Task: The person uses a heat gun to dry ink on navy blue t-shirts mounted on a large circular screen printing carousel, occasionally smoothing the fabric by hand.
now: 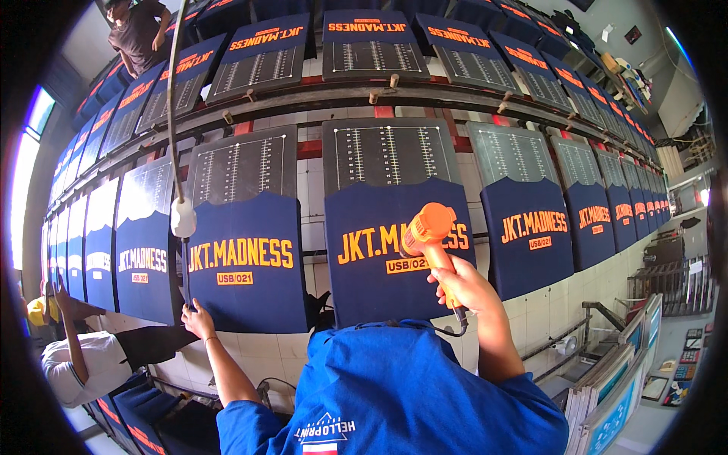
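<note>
My right hand (pixel 472 288) is wrapped round the handle of an orange hair dryer (pixel 431 227). The dryer hovers over a navy T-shirt (pixel 364 284) with an orange and yellow chest print, stretched on a dark board, and hides part of that print. A black cord runs from the handle's base beside my wrist. To the left, my left hand (pixel 199 321) has its fingers closed on a hanging power cord (pixel 186 265), at the lower edge of another printed navy T-shirt (pixel 246 296). A white plug connector (pixel 183 218) sits higher on that cord.
Rows of shirt boards (pixel 390 155) curve left and right, with a wooden rail (pixel 303 102) behind. One person in a white shirt (pixel 87 368) is at the lower left, another in a dark shirt (pixel 140 34) at the upper left. Framed screens (pixel 618 394) lean at the lower right.
</note>
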A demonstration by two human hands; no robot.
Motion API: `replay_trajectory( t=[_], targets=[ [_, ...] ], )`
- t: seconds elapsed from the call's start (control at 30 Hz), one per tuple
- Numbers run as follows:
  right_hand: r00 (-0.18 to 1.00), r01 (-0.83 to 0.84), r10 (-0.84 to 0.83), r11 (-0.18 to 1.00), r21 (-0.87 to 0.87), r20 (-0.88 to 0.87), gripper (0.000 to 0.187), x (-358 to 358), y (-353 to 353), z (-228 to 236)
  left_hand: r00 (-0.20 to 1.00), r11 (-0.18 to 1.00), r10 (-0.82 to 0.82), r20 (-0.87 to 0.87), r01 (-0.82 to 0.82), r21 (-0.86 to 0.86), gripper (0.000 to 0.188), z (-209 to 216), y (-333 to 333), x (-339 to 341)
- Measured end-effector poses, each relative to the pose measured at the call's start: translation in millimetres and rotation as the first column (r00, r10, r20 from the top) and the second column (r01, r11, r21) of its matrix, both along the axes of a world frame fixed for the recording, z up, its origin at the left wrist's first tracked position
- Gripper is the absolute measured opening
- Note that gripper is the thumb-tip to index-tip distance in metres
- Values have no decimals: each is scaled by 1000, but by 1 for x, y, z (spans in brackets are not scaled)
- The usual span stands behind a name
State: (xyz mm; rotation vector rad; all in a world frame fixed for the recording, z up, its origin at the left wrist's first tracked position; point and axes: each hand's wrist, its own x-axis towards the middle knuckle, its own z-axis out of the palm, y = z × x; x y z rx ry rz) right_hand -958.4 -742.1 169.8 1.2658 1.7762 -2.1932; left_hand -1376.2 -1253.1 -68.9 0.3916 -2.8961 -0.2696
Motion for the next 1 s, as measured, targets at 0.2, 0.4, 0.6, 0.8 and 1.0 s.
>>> replay_trajectory(
  t=[0.2, 0.4, 0.6, 0.8, 1.0],
  targets=[
    [999, 36, -35, 997, 69, -20, 34, -12, 10, -10, 1000, 999, -16, -13, 16, -39, 57, 0, -2, 0],
    [991, 78, -65, 992, 104, -120, 27, -42, 13, -11, 1000, 1000, -15, 6, 15, -16, 55, 2, -4, -1],
    [995, 32, -23, 995, 91, -102, 27, -46, 12, -12, 999, 998, -51, 12, 51, 24, 54, 4, -2, 1],
    [997, -77, 77, 997, -8, 11, 31, -19, 4, 1, 998, 998, -58, -7, 57, -25, 55, -1, -5, 3],
    [998, -24, 27, 997, 75, -50, 30, -37, 8, -8, 998, 997, -58, -6, 58, -45, 55, 2, -5, -1]
  ],
)
